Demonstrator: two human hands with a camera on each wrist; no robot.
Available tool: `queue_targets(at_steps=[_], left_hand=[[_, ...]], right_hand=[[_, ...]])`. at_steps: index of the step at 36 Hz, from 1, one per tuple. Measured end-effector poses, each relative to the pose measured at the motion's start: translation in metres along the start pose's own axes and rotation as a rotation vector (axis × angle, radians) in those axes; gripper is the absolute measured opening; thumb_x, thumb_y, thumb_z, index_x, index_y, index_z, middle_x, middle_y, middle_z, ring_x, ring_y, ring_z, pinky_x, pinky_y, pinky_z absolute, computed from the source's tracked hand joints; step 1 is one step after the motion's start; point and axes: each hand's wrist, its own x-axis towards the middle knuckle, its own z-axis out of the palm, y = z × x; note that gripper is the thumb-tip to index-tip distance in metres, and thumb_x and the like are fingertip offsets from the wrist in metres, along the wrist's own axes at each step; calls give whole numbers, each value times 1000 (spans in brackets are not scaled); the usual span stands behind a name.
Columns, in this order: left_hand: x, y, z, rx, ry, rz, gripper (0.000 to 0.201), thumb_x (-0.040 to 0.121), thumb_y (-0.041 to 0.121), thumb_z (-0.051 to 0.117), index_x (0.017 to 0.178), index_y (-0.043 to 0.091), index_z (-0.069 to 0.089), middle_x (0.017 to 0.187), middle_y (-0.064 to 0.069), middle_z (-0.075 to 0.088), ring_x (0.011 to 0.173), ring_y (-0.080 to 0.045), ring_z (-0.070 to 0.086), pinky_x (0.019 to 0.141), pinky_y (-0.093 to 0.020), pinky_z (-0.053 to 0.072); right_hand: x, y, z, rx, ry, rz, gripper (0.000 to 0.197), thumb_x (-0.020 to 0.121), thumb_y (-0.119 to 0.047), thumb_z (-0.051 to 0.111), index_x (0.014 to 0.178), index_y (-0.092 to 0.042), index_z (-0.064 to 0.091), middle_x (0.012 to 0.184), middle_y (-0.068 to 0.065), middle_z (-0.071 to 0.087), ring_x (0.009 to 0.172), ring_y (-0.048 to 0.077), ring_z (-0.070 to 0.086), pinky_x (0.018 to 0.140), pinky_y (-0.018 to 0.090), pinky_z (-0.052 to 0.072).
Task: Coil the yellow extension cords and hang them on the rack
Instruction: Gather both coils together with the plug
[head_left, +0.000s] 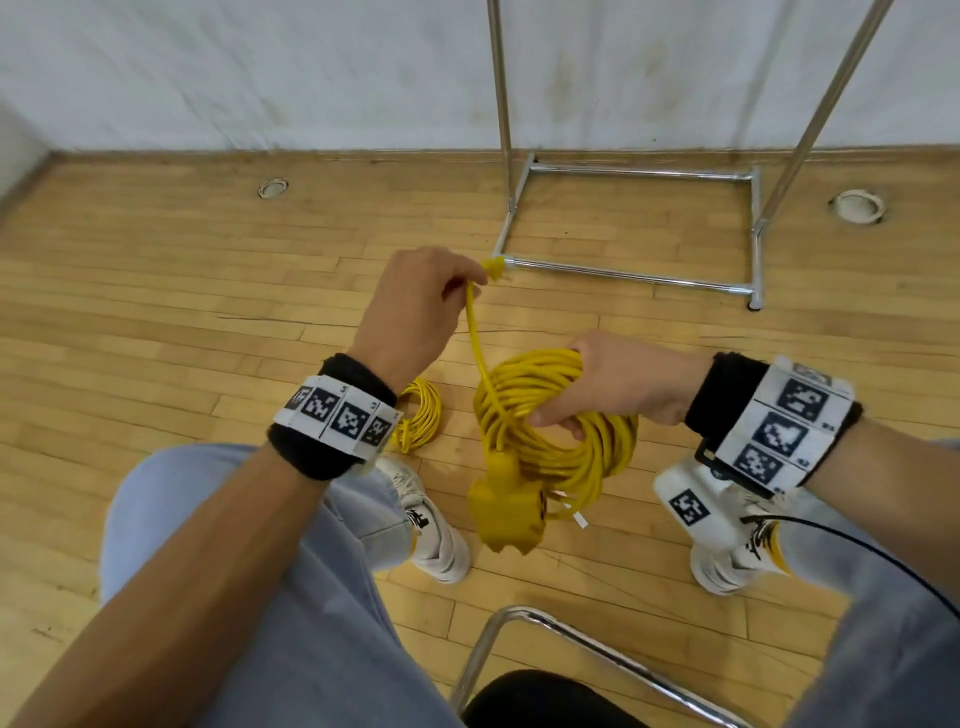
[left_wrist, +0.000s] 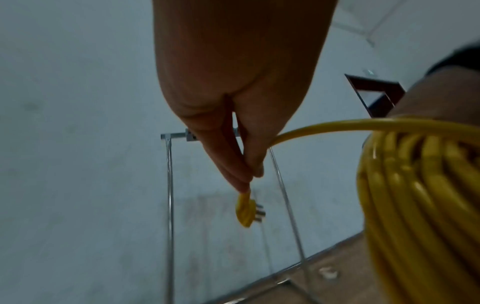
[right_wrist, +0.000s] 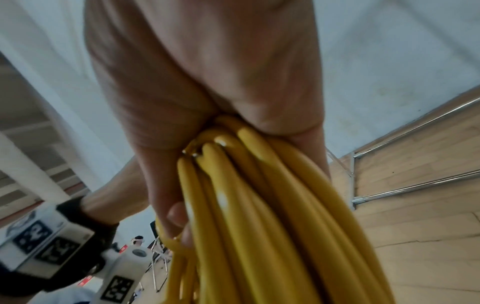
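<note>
Left hand (head_left: 415, 301) pinches the cord's tail just behind the plug (head_left: 493, 269), raised above the coil. Right hand (head_left: 608, 384) is wrapped round the coiled extension cord (head_left: 545, 415), its socket block (head_left: 506, 512) dangling low. Risks: tail slips the pinch and the last loop springs loose; the hanging block's weight may drag loops out of the fist. Count: two yellow cords, one held, one small coil (head_left: 421, 415) on the floor at left; one metal rack (head_left: 634, 223) beyond, nothing hung on the visible part.

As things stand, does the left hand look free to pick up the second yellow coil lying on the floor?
Probably not yet. The left hand pinches the plug end of the cord the right hand grips as a coil. The floor coil lies unobstructed just below its wrist.
</note>
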Motion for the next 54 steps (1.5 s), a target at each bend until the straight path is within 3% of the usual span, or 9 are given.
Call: queue_targets(at_steps=[9, 16, 25, 31, 34, 39, 42, 51, 54], left_hand=[[-7, 22, 6, -664, -506, -425, 27, 100, 0, 51, 105, 6, 76, 97, -11, 78, 93, -16, 75, 90, -29, 59], [-12, 16, 28, -606, -680, -451, 16, 98, 15, 64, 111, 14, 73, 105, -4, 78, 108, -20, 71, 105, -42, 51], [-6, 13, 32, -669, -899, -527, 19, 104, 18, 54, 101, 12, 72, 93, -1, 72, 84, -11, 66, 87, -31, 52], [-11, 15, 33, -804, -953, -542, 31, 109, 17, 41, 124, -3, 59, 112, -13, 63, 98, -21, 61, 81, -26, 53], [-13, 15, 36, -906, -933, -576, 26, 110, 18, 38, 109, 5, 61, 99, -4, 69, 88, -15, 66, 78, -28, 55], [-9, 12, 34, -901, -872, -576, 27, 109, 18, 40, 112, 19, 67, 96, 6, 77, 87, -8, 72, 75, -22, 57], [-8, 8, 35, -891, -899, -551, 30, 107, 23, 44, 115, 21, 72, 115, -15, 66, 102, -28, 59, 85, -33, 49], [-10, 2, 47, -798, -774, -527, 39, 108, 26, 45, 109, -6, 66, 89, -12, 68, 73, -14, 62, 68, -25, 51], [-11, 5, 51, -754, -732, -522, 47, 108, 31, 46, 119, -10, 65, 98, -13, 71, 84, -16, 65, 74, -23, 55]], right_hand=[[-10, -7, 10, -158, 113, -88, 24, 80, -19, 86, 77, -3, 70, 72, 12, 74, 60, 17, 63, 51, 19, 48], [-11, -5, 6, -269, 134, -65, 21, 76, -29, 88, 78, -14, 73, 72, 3, 75, 68, 20, 72, 60, 33, 56], [-17, -9, 6, -269, 145, -55, 19, 71, -23, 91, 78, -17, 74, 73, 1, 75, 67, 17, 71, 60, 32, 55], [-23, -9, 0, -203, 134, -38, 26, 72, -24, 91, 90, -14, 77, 82, 4, 78, 79, 25, 75, 80, 52, 62], [-25, -10, -2, -161, 139, -36, 30, 73, -22, 91, 95, -8, 77, 88, 10, 78, 85, 32, 75, 84, 57, 60], [-25, -8, -7, -46, 187, 30, 28, 70, -18, 93, 90, -9, 75, 84, 7, 79, 84, 29, 76, 85, 49, 62], [-23, -7, -7, 20, 141, 60, 26, 72, -15, 91, 91, -14, 74, 85, 3, 79, 83, 23, 76, 88, 44, 61], [-18, -1, -5, 69, 56, 50, 35, 77, -17, 89, 109, -13, 74, 100, 4, 79, 95, 25, 76, 95, 46, 60], [-14, 1, -6, 72, 71, 62, 40, 75, -20, 90, 111, -14, 74, 101, 4, 79, 96, 25, 76, 95, 47, 60]])
